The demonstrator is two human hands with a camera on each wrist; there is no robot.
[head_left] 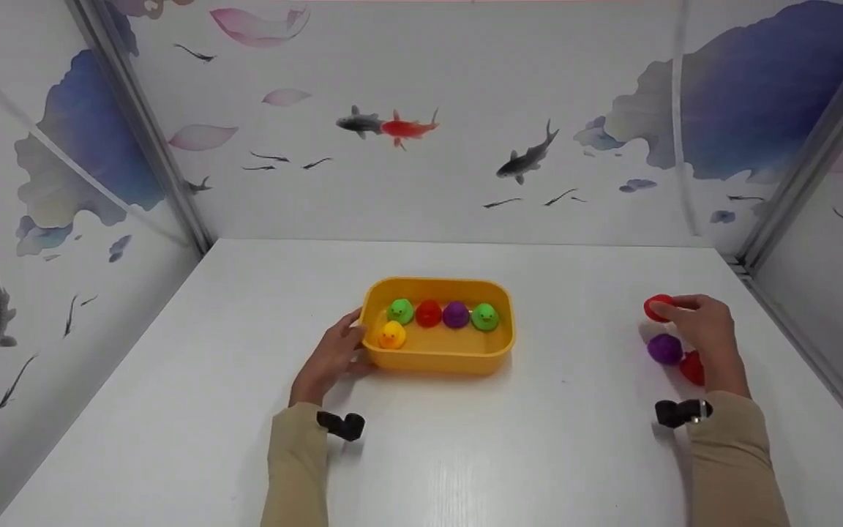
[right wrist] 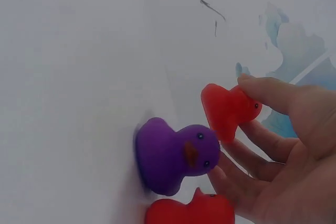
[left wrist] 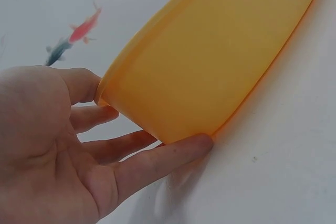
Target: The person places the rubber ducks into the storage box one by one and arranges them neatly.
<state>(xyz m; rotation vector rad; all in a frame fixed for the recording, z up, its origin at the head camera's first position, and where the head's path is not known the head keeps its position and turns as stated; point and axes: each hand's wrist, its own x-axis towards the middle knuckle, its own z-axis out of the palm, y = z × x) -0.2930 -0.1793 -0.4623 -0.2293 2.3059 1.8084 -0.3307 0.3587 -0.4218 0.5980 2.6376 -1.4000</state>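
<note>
My left hand (head_left: pixel 330 359) holds the left end of a yellow plastic tub (head_left: pixel 436 363), digits at the rim and lower edge in the left wrist view. Inside sit toy ducks: two green ones (head_left: pixel 485 318), a yellow one (head_left: pixel 392 335), a red one (head_left: pixel 428 313) and a purple one (head_left: pixel 456 315). Over on the right, my right hand (head_left: pixel 707 329) pinches a red toy duck (right wrist: pixel 228 109) between thumb and fingers. A purple toy duck (right wrist: pixel 170 156) stands just beside those fingers. Another red toy duck (right wrist: pixel 189 212) is nearest the wrist, partly hidden by the hand in the head view.
The white table (head_left: pixel 560 432) is bounded by printed panels at the back (head_left: pixel 451 197) and both sides. A stretch of bare tabletop separates the tub from the ducks on the right. Black wrist cameras (head_left: pixel 341 424) sit on both sleeves.
</note>
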